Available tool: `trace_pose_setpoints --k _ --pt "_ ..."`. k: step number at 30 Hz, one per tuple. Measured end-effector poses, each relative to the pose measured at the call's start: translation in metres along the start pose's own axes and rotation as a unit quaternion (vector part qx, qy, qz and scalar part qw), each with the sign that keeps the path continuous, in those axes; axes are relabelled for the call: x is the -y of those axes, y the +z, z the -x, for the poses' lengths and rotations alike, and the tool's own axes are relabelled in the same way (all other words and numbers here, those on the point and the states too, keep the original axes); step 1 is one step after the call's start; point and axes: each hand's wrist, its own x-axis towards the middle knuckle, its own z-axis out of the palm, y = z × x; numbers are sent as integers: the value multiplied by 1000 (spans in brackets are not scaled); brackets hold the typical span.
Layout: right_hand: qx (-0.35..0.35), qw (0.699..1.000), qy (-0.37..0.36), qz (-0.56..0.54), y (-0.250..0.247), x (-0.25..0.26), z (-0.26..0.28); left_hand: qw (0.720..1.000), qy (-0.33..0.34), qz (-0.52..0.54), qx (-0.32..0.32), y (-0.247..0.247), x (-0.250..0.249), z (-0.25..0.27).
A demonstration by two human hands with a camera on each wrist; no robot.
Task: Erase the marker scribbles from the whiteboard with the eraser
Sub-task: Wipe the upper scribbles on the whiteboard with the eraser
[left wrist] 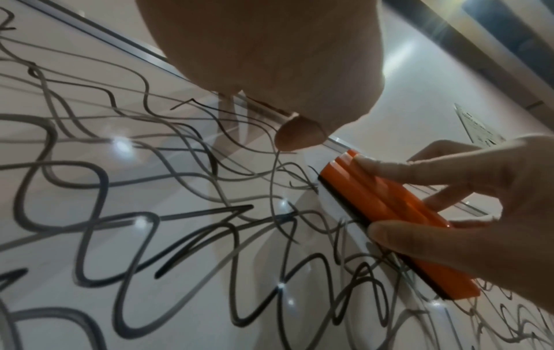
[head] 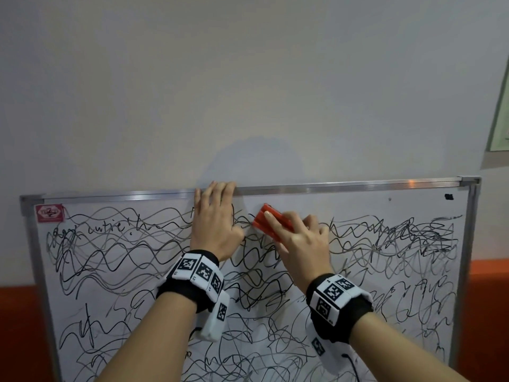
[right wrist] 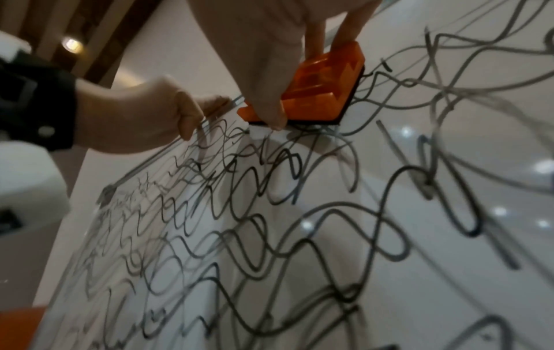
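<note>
A metal-framed whiteboard [head: 413, 205] leans against the wall, covered almost everywhere with black marker scribbles [head: 124, 257]. My right hand [head: 300, 238] grips an orange eraser [head: 271, 220] and presses its dark felt side against the board near the top, middle. The eraser [left wrist: 389, 213] sits tilted, with my thumb and fingers round its long sides, as the right wrist view also shows on the eraser [right wrist: 317, 90]. My left hand [head: 214, 216] lies flat on the board just left of the eraser, fingertips hooked over the top frame rail.
A red sticker [head: 49, 213] marks the board's top left corner and a small black smudge [head: 449, 197] sits at the top right. Behind is a pale wall with an orange band [head: 490, 299] low down. A green sheet [head: 501, 119] hangs at the right edge.
</note>
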Motion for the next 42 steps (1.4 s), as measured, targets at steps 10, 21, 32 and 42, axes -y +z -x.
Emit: trace_pose_setpoints --k 10,21,32,42 --pt "-12 1000 5 9 1 9 -8 999 -9 -10 29 -6 1 0" --pt "15 1000 -21 13 -4 14 -20 995 -8 -100 18 -20 35 10" --pt "20 1000 5 15 5 19 4 991 -17 -131 -3 -11 37 5" --pt "31 996 -80 39 2 21 -14 990 -39 -133 1 -10 31 7"
